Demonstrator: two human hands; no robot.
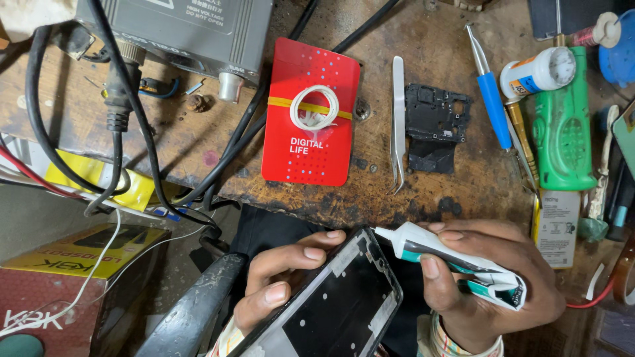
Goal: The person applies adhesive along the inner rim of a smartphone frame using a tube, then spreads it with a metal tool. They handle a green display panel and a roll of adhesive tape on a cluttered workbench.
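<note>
While you work at the near bench edge:
Left hand [281,281]: you grip the phone frame [331,307] from its left.
Right hand [493,281]: you clench the glue tube [456,264], nozzle touching the frame's far corner.
Tweezers [397,122]: far, on the bench.

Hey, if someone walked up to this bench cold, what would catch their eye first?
Probably the red card mid-bench, a white wire coil banded onto it. Next, at the bottom, the left hand holds a phone frame while the right hand points a squeezed glue tube at its top corner. Steel tweezers and a black inner cover lie right of the card.
</note>
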